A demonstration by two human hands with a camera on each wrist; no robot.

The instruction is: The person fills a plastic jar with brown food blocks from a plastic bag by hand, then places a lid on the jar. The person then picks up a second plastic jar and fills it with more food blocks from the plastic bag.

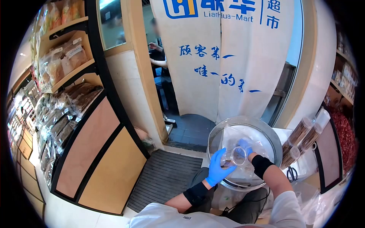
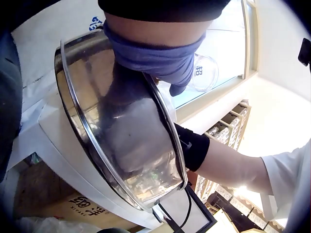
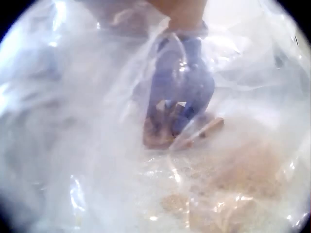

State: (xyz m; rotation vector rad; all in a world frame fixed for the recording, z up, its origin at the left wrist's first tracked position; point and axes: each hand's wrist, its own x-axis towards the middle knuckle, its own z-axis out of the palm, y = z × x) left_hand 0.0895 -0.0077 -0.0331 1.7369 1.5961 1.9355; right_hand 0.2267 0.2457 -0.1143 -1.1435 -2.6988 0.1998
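Note:
A blue-gloved left hand [image 1: 219, 167] grips a clear round jar [image 1: 238, 156] over the near part of a round metal-rimmed tray [image 1: 278, 146]; some brown content shows inside the jar. In the left wrist view the gloved hand [image 2: 158, 60] is above the tray's shiny side [image 2: 131, 131], with the jar [image 2: 206, 73] beyond it. The right hand [image 1: 245, 146], also gloved, is inside a clear plastic bag [image 1: 262, 150] in the tray. Seen through the plastic in the right wrist view, its curled fingers [image 3: 182, 92] hold several brown pieces [image 3: 163, 131].
Filled clear jars [image 1: 300, 131] lie on the white surface right of the tray, near a black cable [image 1: 292, 173]. Packed shelves [image 1: 72, 76] stand at the left. A white curtain [image 1: 197, 87] hangs in the doorway ahead, and a person's arm shows beyond it.

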